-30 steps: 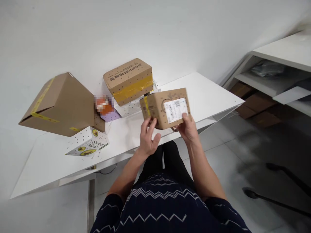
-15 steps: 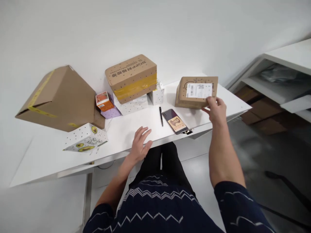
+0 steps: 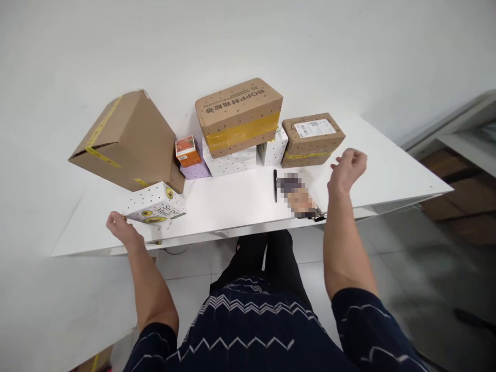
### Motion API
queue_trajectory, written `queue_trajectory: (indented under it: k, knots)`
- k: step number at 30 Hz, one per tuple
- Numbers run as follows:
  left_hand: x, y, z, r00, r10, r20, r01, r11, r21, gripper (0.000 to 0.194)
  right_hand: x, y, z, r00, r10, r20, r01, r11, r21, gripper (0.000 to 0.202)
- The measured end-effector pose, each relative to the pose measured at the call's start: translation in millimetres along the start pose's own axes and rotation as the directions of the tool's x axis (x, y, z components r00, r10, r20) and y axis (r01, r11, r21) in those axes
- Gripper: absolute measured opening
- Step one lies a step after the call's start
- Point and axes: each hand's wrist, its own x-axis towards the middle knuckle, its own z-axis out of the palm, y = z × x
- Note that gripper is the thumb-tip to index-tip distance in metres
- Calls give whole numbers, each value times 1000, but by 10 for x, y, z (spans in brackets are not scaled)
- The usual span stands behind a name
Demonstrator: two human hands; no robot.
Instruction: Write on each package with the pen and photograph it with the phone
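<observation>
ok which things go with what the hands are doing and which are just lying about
Seemingly in play:
white dotted avocado carton, beside the left hand
brown cardboard box with white label, nearest the right hand

Apparently lying about:
slim black pen
large brown cardboard box with narrow yellow tape
oblong brown cardboard box with broad yellow tape
small orange carton
purple carton

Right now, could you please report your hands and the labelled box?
Left hand beside avocado box, contact unclear. Right hand near labelled box, apparently empty. Labelled box on table; pen nearby.
</observation>
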Motion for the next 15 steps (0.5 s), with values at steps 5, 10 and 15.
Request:
queue_trajectory:
  k: [5,10,15]
  knots:
    - [63,-39,89,918,-221,329,265,960,-95,34,-1152,-194,489,938,158,308,-153,987,-43,19]
    - [-436,-120,138,916,-166,366,209,974,-81,43,-2118,-333,1105,488,268,831,-238,957,-169,50]
    - [-1044,-150,225,748,98,656,-104,994,-30,55,-2287,-404,1145,512,262,818,-219,961,-171,66]
